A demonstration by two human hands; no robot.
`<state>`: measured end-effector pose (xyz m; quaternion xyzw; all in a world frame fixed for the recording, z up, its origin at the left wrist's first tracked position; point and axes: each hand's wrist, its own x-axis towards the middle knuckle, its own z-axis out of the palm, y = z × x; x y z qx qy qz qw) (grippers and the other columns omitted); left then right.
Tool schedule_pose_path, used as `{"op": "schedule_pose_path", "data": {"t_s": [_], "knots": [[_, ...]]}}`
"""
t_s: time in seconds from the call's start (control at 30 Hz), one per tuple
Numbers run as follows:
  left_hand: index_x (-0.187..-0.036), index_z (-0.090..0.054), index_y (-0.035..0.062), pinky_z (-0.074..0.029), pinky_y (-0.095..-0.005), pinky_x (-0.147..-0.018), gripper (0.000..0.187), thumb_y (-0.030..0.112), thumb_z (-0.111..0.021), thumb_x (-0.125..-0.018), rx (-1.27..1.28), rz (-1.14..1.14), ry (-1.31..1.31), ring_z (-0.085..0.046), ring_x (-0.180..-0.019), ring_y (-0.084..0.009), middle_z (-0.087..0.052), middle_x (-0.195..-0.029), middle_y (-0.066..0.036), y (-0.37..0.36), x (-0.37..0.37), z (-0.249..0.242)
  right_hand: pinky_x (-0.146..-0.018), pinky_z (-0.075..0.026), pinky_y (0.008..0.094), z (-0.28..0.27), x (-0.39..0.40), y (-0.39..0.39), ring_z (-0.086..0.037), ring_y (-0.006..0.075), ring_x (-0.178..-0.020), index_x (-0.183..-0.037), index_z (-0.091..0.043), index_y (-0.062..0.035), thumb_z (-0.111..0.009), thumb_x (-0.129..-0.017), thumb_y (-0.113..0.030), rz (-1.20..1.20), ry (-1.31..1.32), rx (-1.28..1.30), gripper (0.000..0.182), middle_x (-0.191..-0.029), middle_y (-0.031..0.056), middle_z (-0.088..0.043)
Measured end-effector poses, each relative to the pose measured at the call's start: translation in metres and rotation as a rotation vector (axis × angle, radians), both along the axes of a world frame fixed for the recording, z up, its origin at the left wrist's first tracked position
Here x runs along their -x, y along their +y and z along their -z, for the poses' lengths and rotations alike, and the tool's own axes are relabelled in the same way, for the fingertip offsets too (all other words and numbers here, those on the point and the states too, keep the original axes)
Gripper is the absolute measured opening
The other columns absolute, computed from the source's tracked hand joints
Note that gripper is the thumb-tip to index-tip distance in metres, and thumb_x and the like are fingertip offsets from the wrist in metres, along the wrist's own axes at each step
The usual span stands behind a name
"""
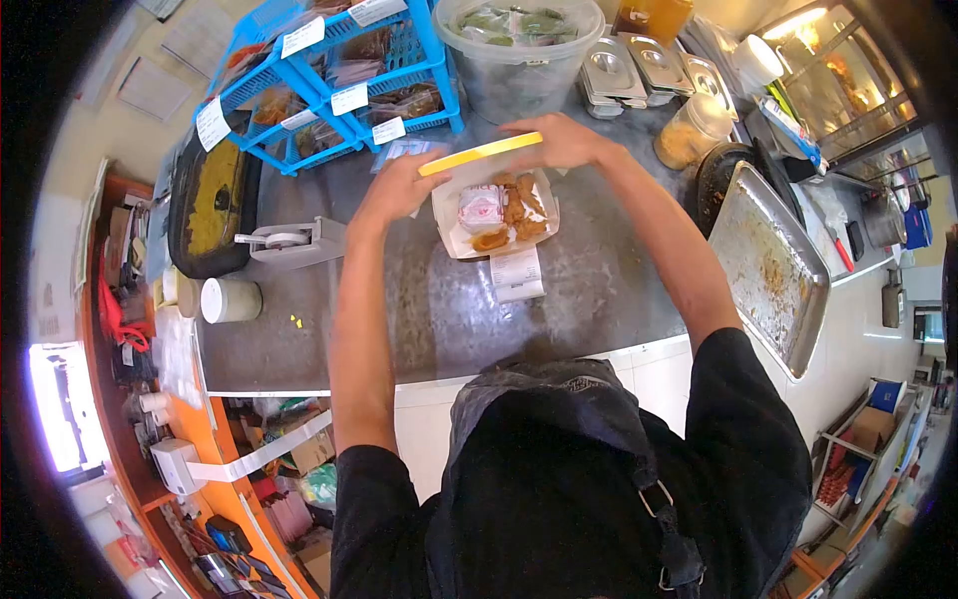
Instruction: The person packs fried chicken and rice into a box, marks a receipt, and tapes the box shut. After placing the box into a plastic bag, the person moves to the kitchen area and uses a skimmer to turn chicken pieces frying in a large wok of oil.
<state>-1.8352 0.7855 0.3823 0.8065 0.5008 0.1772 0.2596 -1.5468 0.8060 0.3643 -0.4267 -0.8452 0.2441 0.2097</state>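
L hand [401, 188] & R hand [561, 142] each grip 1 end of the raised yellow-edged cardboard lid [481, 155], fingers at its edge. White cardboard food box [460, 243] sits open below on the dark grey metal counter [409, 319], w/ brown fried pieces [523, 208] & 1 pink-and-white wrapped packet [480, 208] inside; white printed paper slip [516, 277] at its near side, grey plastic tape dispenser [304, 246] to the L.

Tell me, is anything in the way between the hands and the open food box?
Nothing I can see. The left hand and right hand hold its raised lid. The paper slip is by the near side of the box, not between.
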Motion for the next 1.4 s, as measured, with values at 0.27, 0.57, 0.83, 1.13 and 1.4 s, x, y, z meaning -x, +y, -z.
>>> {"op": "schedule_pose_path", "data": {"t_s": [0.27, 0.57, 0.83, 1.13, 1.4], "knots": [[-0.121, -0.055, 0.0037, -0.045, -0.0501, -0.083, 0.036, 0.018, -0.045, -0.091, -0.018, -0.297, 0.269, -0.059, -0.095, -0.0419, -0.062, -0.101, -0.024, -0.059, -0.001, 0.045, -0.087, -0.048, 0.0424, 0.065, -0.029, -0.052, -0.060, 0.0380, -0.097, -0.117, -0.062, -0.0074, -0.053, -0.077, -0.008, 0.131, 0.014, -0.376, 0.041, -0.111, 0.0186, -0.062], [-0.126, -0.051, 0.0059, -0.045, -0.0473, -0.084, 0.037, 0.016, -0.038, -0.093, 0.048, -0.460, -0.310, -0.058, -0.099, -0.0421, -0.061, -0.104, -0.026, -0.080, -0.033, 0.083, -0.075, -0.051, 0.0342, 0.085, 0.012, -0.085, -0.066, 0.0269, -0.086, -0.116, -0.062, -0.0066, -0.055, -0.081, -0.002, 0.670, 0.340, -0.081, 0.036, -0.105, 0.0189, -0.065], [-0.119, -0.055, 0.0052, -0.045, -0.0458, -0.082, 0.034, 0.022, -0.039, -0.095, 0.164, -0.496, -0.159, -0.057, -0.100, -0.0430, -0.062, -0.101, -0.026, -0.087, -0.035, 0.050, -0.075, -0.052, 0.0325, 0.073, 0.007, -0.070, -0.068, 0.0224, -0.082, -0.117, -0.062, -0.0083, -0.057, -0.083, -0.005, 0.563, 0.334, -0.133, 0.035, -0.103, 0.0169, -0.067], [-0.110, -0.062, 0.0022, -0.039, -0.0304, -0.085, 0.044, 0.037, -0.042, -0.092, 0.622, -0.420, -0.698, -0.057, -0.100, -0.0240, -0.064, -0.106, -0.013, -0.078, -0.005, 0.112, -0.094, -0.045, 0.0396, 0.070, 0.003, -0.102, -0.056, 0.0347, -0.111, -0.132, -0.041, -0.0055, -0.070, -0.075, -0.025, 0.357, 0.346, 0.188, 0.067, -0.126, 0.0220, -0.053], [-0.134, -0.040, -0.0029, -0.033, -0.0323, -0.102, 0.052, 0.033, -0.040, -0.096, 0.497, -0.450, -0.881, -0.045, -0.122, -0.0232, -0.050, -0.131, -0.014, -0.080, -0.032, 0.126, -0.103, -0.037, 0.0437, 0.082, 0.008, -0.094, -0.044, 0.0420, -0.123, -0.124, -0.035, 0.0033, -0.075, -0.074, -0.038, 0.370, 0.271, 0.155, 0.077, -0.142, 0.0256, -0.035]]}}
